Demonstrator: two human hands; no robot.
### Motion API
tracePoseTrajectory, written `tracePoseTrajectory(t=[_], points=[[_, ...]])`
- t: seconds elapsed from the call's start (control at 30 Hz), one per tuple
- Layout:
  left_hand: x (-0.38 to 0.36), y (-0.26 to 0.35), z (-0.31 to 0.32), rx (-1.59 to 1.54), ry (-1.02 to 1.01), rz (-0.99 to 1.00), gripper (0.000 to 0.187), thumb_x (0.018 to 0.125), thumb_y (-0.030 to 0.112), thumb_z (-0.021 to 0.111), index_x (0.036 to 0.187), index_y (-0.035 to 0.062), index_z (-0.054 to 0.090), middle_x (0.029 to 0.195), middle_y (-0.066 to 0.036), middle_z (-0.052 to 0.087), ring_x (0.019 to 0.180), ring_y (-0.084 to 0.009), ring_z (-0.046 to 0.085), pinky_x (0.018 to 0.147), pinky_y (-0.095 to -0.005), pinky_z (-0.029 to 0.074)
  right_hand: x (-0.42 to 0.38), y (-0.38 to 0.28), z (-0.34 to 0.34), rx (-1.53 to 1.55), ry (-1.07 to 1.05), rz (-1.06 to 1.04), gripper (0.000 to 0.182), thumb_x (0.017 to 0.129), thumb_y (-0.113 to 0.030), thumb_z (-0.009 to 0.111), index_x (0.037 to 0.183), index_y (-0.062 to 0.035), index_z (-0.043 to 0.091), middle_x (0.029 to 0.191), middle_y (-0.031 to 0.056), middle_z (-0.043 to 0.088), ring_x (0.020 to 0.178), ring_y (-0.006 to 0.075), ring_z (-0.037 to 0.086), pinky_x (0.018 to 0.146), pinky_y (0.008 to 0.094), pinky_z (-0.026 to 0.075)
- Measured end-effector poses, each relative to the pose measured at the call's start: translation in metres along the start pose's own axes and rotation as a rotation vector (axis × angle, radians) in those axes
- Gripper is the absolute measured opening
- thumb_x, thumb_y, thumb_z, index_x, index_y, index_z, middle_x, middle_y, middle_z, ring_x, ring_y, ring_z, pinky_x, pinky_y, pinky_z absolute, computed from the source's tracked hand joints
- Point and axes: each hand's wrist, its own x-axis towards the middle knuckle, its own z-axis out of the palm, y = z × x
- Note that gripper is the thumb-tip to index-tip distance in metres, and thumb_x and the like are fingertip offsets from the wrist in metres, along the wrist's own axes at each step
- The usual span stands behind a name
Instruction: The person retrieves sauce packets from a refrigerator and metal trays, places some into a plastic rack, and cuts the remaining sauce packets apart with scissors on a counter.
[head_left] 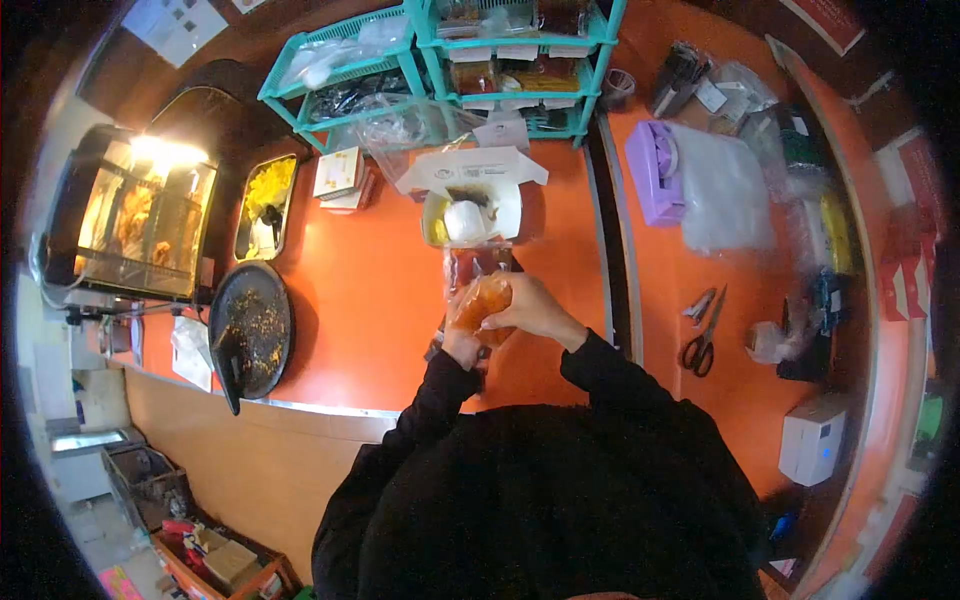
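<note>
Close in front of my body, both hands are around a small transparent bag of orange sauce. My left hand grips it from the left and below. From the right, my right hand closes its fingers on the bag's side. Just beyond them lies a transparent packet with dark red contents, partly covered by the hands. Farther back stands an open white takeaway box with its lid raised. Inside it are a white rounded item, something yellow and something dark.
Left are a black pan with crumbs, a metal tray of yellow food and a lit display warmer. Teal racks stand behind. Right are scissors, a purple dispenser and plastic bags on the orange counter.
</note>
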Motion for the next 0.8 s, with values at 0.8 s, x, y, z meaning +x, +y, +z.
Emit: tracePoseTrajectory(t=[0.8], points=[[-0.011, 0.098, -0.023, -0.247, 0.23, 0.151, 0.046, 0.075, 0.014, 0.055, 0.116, 0.004, 0.039, 0.113, -0.014, 0.048, 0.103, -0.0296, 0.046, 0.089, -0.0523, 0.035, 0.323, 0.158, -0.261, -0.542, 1.031, -0.169, 0.034, 0.07, -0.019, 0.056, 0.1, -0.0038, 0.054, 0.101, 0.0159, 0.054, 0.087, 0.0338, 0.054, 0.075, 0.041, 0.041]])
